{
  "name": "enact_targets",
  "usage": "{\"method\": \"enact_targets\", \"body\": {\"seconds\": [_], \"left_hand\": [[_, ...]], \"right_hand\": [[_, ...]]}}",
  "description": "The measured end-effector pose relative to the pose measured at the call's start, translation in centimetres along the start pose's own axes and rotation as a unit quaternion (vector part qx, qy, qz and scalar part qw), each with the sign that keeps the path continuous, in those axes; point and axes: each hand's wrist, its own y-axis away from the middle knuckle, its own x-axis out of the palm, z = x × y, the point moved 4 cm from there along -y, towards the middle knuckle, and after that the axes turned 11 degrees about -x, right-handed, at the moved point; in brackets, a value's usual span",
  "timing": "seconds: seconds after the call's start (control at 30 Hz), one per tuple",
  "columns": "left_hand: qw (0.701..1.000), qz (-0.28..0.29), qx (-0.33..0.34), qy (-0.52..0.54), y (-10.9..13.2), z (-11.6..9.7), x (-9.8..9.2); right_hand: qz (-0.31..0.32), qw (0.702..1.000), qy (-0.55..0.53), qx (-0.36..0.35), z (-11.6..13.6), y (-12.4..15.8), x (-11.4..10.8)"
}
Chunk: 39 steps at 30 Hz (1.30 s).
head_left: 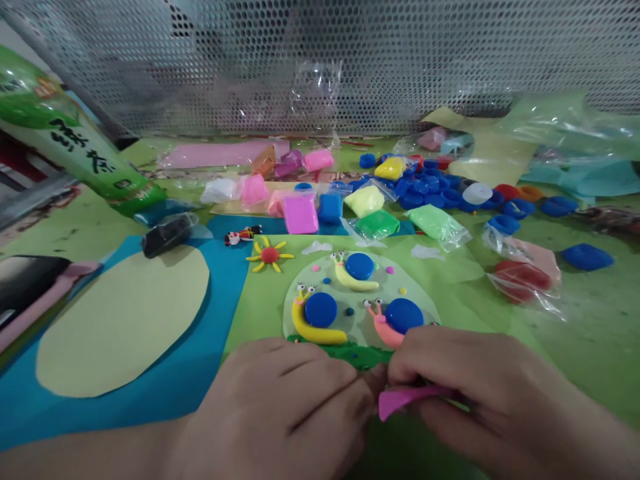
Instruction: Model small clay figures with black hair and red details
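Observation:
Both my hands meet at the bottom edge of a green sheet (pixel 240 320). My right hand (pixel 475 380) is closed around a flat magenta clay tool (pixel 407 398), whose wide end sticks out to the left. My left hand (pixel 290 407) has its fingers curled, with the tips hidden beside the right thumb; I cannot make out what they hold. Just above them lies a strip of dark green clay (pixel 363 357). On a pale oval are a yellow clay snail (pixel 310 327), a cream snail (pixel 350 277) and a pink snail (pixel 385 330), each with a blue bottle-cap shell.
A green tea bottle (pixel 85 140) leans at the left, near a blue sheet (pixel 165 407) bearing a cream paper oval (pixel 125 320). Bagged clay, such as a magenta block (pixel 301 213), and several blue caps (pixel 425 190) lie behind. A perforated metal panel (pixel 250 67) stands at the back.

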Motion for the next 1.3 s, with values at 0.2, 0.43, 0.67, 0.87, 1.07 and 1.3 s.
{"method": "enact_targets", "body": {"seconds": [0.2,0.43,0.67,0.87,1.07,1.3], "left_hand": [[0.999,0.009,0.035,0.008,-0.3,0.2,-0.4],[0.998,0.000,0.049,-0.039,-1.2,0.4,-1.4],[0.999,-0.003,0.030,-0.018,-1.7,0.6,-1.7],[0.996,-0.066,0.032,-0.047,-2.3,-0.1,-2.0],[0.996,-0.074,0.001,-0.053,-2.6,-0.1,-1.9],[0.994,-0.108,0.016,-0.025,-1.6,0.7,-1.5]], "right_hand": [[-0.031,0.998,-0.042,0.022,-0.1,-0.2,0.1],[-0.096,0.995,-0.038,0.014,-0.5,-0.1,-0.2],[-0.115,0.988,-0.085,0.061,-0.6,-0.5,-0.3],[-0.109,0.985,-0.101,0.082,-0.9,-0.7,-0.1],[-0.136,0.979,-0.128,0.076,-1.1,-0.6,0.1],[-0.187,0.962,-0.196,0.041,-0.5,-0.7,0.2]]}}
